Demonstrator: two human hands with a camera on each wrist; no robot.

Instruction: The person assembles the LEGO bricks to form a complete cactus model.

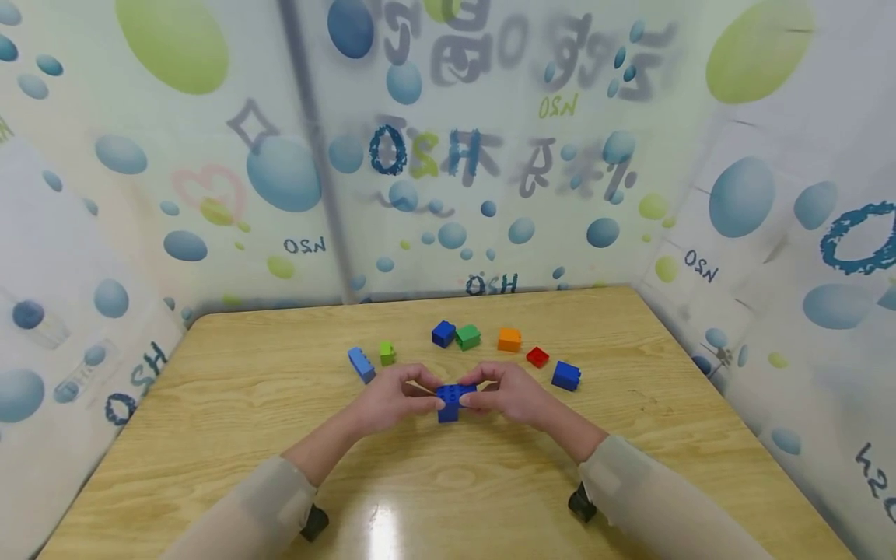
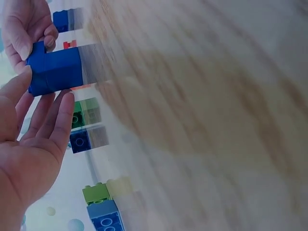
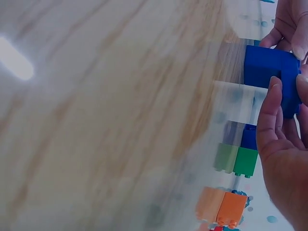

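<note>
In the middle of the table, in the head view, two blue toy bricks [image 1: 448, 411] are joined one on the other. The lower block [image 2: 65, 68] stands on the tabletop, and a flatter brick [image 3: 289, 98] on top juts out past it toward the right hand. My left hand [image 1: 388, 400] grips the left end of the upper brick between thumb and fingers. From the other side, my right hand [image 1: 514, 395] holds the jutting end, thumb in front and fingers behind. Studs show on top between the two thumbs.
Beyond the hands lie a light blue brick [image 1: 361, 364], a lime brick [image 1: 387, 353], a dark blue brick [image 1: 443, 334], a green brick [image 1: 468, 337], an orange brick [image 1: 509, 340] and a red brick [image 1: 537, 357]. Another blue brick [image 1: 566, 376] lies right of the right hand.
</note>
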